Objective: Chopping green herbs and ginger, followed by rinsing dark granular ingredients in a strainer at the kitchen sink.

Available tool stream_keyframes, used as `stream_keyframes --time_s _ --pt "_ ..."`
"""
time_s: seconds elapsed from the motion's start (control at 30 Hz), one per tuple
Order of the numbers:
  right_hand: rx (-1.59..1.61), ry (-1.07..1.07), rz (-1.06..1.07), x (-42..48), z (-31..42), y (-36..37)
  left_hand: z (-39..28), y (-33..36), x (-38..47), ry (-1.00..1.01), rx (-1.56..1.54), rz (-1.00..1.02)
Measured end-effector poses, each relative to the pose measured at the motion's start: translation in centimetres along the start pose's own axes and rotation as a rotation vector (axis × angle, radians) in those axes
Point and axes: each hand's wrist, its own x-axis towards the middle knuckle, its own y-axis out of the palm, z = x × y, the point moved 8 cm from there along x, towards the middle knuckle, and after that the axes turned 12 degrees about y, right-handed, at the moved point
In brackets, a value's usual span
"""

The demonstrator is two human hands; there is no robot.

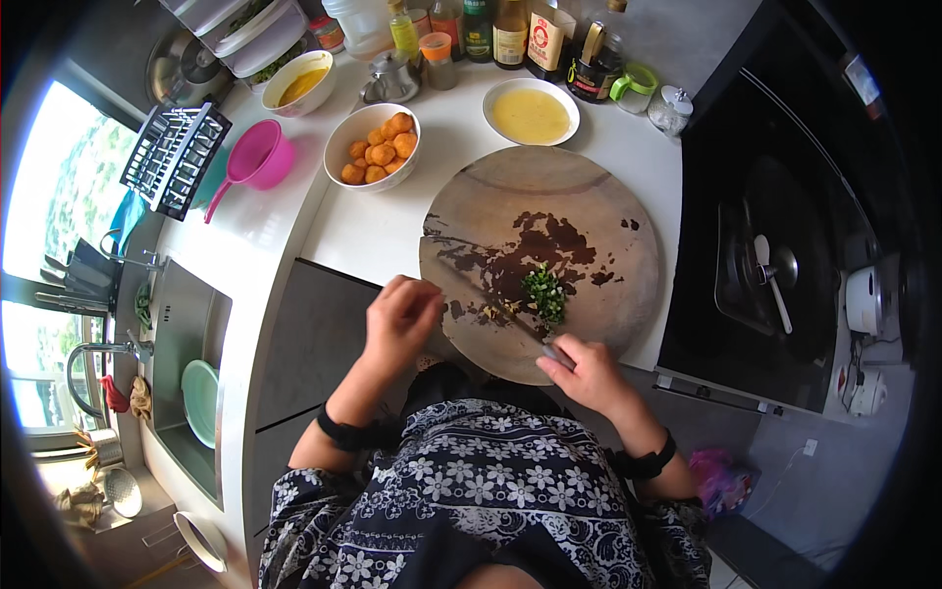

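My right hand [586,372] grips the handle of a kitchen knife [515,318], whose blade points up and left over a round wooden chopping board [618,206]. Right beside the blade lies a small heap of chopped green onion [544,294]. Small yellowish bits, perhaps garlic or ginger, lie near the blade. Dark patches mark the middle of the board. My left hand [401,316] is raised at the board's left edge with its fingers curled; whether it pinches something cannot be made out.
Behind the board stand a bowl of fried balls [381,154], a dish of yellow liquid [531,112] and several sauce bottles [509,33]. A pink ladle [257,156] and a bowl with yellow contents [300,85] are further left. The sink [184,309] is at left, a black cooktop [765,184] at right.
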Motion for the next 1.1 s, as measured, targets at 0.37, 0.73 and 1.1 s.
stream_keyframes --time_s 0.37,0.73,1.1 --pt "-0.574 -0.383 -0.09 -1.9 2.9 1.7 -0.8 7.1 -0.8 0.228 0.002 0.613" --pt "-0.602 -0.349 -0.074 -3.3 2.0 1.3 -1.2 9.3 1.4 0.344 0.181 0.596" --pt "-0.601 -0.326 -0.129 -4.9 1.2 0.1 -1.7 13.5 1.6 0.437 0.397 0.944"
